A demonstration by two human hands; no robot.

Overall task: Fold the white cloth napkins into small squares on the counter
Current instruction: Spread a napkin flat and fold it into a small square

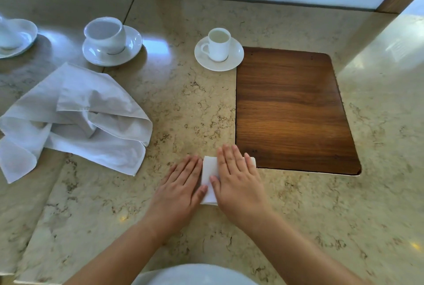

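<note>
A small folded white napkin (209, 178) lies flat on the marble counter (179, 105), close to the front middle. My left hand (181, 185) presses on its left edge with straight fingers. My right hand (237, 179) lies flat over its right half, fingers spread and pointing away from me. Both hands hide much of the napkin. A heap of loose, crumpled white napkins (75, 121) sits to the left, apart from my hands.
A dark wooden board (291, 110) is set into the counter just right of the folded napkin. White cups on saucers stand behind: a small one (218, 49), a wider one (110, 40), and another saucer (13, 37) at the far left edge.
</note>
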